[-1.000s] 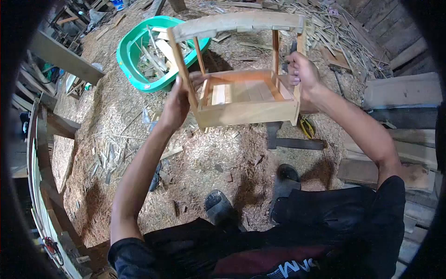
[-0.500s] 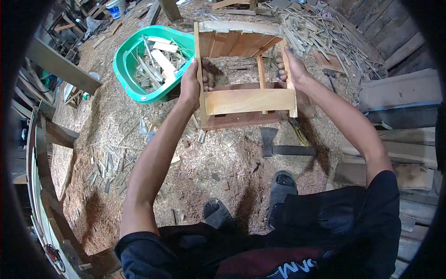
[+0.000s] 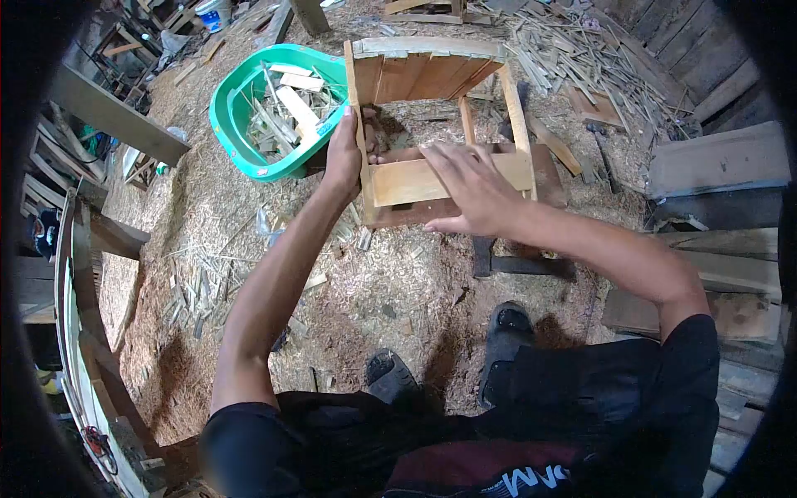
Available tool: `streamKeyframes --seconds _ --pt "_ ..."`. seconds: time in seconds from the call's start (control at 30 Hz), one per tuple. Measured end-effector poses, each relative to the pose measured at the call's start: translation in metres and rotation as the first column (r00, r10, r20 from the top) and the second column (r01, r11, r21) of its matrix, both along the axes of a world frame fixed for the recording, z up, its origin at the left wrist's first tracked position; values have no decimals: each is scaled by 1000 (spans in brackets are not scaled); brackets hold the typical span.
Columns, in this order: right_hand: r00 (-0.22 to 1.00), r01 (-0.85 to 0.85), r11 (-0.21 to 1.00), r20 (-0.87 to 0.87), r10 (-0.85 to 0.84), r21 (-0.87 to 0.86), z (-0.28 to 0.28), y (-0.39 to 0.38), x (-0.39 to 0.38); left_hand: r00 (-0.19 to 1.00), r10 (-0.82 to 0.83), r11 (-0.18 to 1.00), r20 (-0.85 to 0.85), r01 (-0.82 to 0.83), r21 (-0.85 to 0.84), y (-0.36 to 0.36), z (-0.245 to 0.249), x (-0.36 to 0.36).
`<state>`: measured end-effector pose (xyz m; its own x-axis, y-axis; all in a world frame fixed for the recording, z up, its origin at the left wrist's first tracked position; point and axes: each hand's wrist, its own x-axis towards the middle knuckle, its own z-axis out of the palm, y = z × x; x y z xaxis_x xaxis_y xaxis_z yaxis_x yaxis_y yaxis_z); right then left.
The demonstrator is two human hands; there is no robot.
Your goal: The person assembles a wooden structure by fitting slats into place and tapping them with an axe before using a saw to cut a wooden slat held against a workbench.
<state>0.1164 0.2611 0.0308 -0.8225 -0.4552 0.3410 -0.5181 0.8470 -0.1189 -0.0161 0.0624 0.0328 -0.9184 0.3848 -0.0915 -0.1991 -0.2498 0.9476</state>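
Note:
A small wooden stool (image 3: pixel 432 75) with a slatted, curved top is held up before me, over a reddish-brown board (image 3: pixel 548 178). My left hand (image 3: pixel 344 158) wraps round its left upright, the thumb along the outer face and the fingers behind. Across the pale lower crosspiece (image 3: pixel 398 183) lies my right hand (image 3: pixel 473 187), palm down, fingers stretched out and thumb apart. The stool's right upright (image 3: pixel 516 112) has no hand on it. Below the right hand, an axe (image 3: pixel 531 266) rests on the floor, partly covered by hand and forearm.
A green plastic tub (image 3: pixel 224 124) of wood offcuts stands left of the stool. Shavings cover the floor (image 3: pixel 357 282). Scrap strips (image 3: pixel 564 66) are heaped at the back right, and planks (image 3: pixel 714 158) line the right side. My sandalled feet (image 3: pixel 506 328) are below.
My right hand has let go of the stool's right upright and moved left onto the lower crosspiece, its fingers now extended. My left hand keeps its hold on the left upright.

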Motion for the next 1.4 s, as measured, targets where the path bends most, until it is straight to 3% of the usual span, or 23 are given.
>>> streamKeyframes --seconds 0.13,0.17,0.23,0.27,0.37,0.4,0.5,0.53,0.57,0.63,0.7,0.83,0.9,0.97,1.0,1.07,1.1,1.17,1.23,1.27,1.4 --pt "997 55 993 52 -50 -102 12 13 2 993 -100 977 -58 109 183 21 8 7" --pt "994 32 987 107 -16 -156 15 25 0 995 -88 976 41 78 203 25 13 14" --pt "977 4 967 208 51 -255 22 53 -7 991 -134 988 -16 135 76 33 33 15" --pt "989 -16 978 137 46 -207 20 67 -10 985 -162 986 -57 164 19 37 39 13" --pt "933 -10 875 309 182 -484 23 96 -9 970 -215 967 -109 196 -162 51 41 1" --pt "938 -26 857 285 199 -515 29 101 -10 975 -188 976 -116 173 -128 58 42 3" --pt "957 116 808 282 64 -578 31 96 -1 967 -152 978 -207 116 -174 78 46 7" --pt "938 226 795 346 -21 -563 43 79 10 947 -209 946 -244 133 -294 76 64 16" --pt "892 336 807 439 -107 -485 65 60 17 955 -227 959 -192 185 -216 82 56 11" --pt "879 373 804 455 -145 -463 61 67 6 953 -216 953 -214 158 -259 84 55 6" --pt "864 382 777 491 -108 -501 65 71 1 901 -325 913 -287 220 -342 78 52 -8" --pt "891 288 781 453 -7 -554 67 94 -8 701 -241 881 -671 -131 -454 39 36 -17" --pt "916 237 818 402 -8 -524 63 115 -13 795 -55 845 -604 -286 -452 11 21 -9" --pt "931 214 862 364 -37 -459 63 137 -18 805 132 900 -578 -342 -271 -14 -20 -13" --pt "904 195 866 427 24 -461 68 146 -21 837 183 899 -516 -355 -257 -15 -29 -5" --pt "822 356 773 570 9 -525 73 146 -20 882 274 894 -383 -381 -238 -17 -41 10" --pt "772 436 717 636 13 -544 73 144 -19 881 133 857 -454 -332 -394 -15 -42 15" --pt "855 442 756 482 -191 -483 61 136 -21 993 -53 949 -109 16 -314 8 -30 34" --pt "894 447 790 224 -388 -419 58 112 -18 999 -32 998 23 33 -45 38 -39 38" --pt "885 463 762 271 -378 -452 57 114 -18 995 -36 996 92 28 90 47 -42 35" --pt "852 519 660 390 -350 -543 54 134 -29 999 -33 989 34 28 145 64 -26 9"
